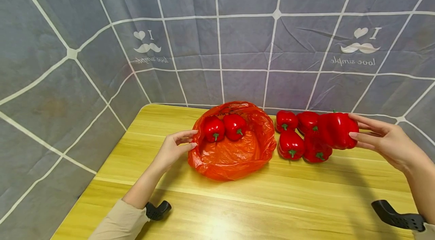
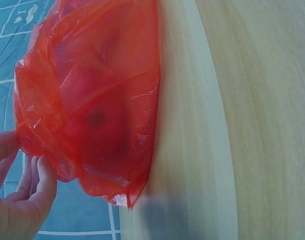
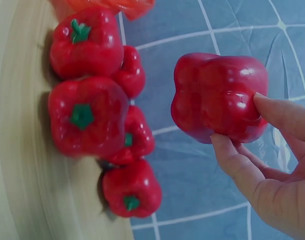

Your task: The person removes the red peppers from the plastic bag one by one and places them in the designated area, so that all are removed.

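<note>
An orange-red plastic bag (image 1: 227, 168) stands on the table with its mouth wide, and two red bell peppers, a left one (image 1: 214, 128) and a right one (image 1: 234, 126), lie inside at the back. At the bag's left rim, my left hand (image 1: 173, 149) pinches the plastic between thumb and fingertips. My right hand (image 1: 391, 138) grips another red bell pepper (image 3: 220, 97) by thumb and fingers, raised above the table. Below and left of it sit several more red peppers (image 1: 291, 145) with green stems, clustered right of the bag. The held pepper partly hides this cluster in the head view.
The yellow wooden table (image 1: 238, 209) meets a grey-blue checked curtain (image 1: 244, 47) along its back and left sides. Black wrist mounts, one at the left (image 1: 158, 210) and one at the right (image 1: 397, 215), stick out over the table's near part.
</note>
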`<control>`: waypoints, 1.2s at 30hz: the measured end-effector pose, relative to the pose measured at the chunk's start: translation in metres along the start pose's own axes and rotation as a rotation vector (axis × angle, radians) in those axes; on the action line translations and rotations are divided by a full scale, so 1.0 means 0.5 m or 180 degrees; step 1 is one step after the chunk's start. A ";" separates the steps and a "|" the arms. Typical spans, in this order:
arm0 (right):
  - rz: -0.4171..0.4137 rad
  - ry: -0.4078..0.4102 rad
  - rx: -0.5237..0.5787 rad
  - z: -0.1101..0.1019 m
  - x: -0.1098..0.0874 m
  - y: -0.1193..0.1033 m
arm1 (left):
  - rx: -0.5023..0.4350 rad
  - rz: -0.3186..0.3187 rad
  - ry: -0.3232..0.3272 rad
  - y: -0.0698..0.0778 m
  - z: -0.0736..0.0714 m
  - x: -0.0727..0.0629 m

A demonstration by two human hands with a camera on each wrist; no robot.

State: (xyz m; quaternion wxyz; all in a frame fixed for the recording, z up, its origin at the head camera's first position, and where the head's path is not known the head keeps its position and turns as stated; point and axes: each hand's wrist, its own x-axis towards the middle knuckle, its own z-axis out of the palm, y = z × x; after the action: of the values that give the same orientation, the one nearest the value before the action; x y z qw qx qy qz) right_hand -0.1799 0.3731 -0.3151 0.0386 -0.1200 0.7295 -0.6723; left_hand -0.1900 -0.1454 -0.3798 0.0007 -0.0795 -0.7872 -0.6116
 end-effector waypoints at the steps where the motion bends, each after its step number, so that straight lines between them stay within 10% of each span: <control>1: -0.0004 0.0006 0.0032 -0.003 -0.002 0.002 | -0.0014 -0.0022 0.0009 0.001 0.000 0.000; 36: 0.0268 -0.0031 0.0346 -0.090 -0.056 0.130 | -0.0037 -0.0185 0.0088 -0.002 0.000 0.002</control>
State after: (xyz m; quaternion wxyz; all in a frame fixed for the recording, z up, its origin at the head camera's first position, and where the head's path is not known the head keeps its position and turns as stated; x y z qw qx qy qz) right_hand -0.1708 0.4277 -0.3781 0.0769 -0.0902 0.6961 -0.7081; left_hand -0.1912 -0.1457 -0.3807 -0.0068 -0.0481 -0.7855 -0.6170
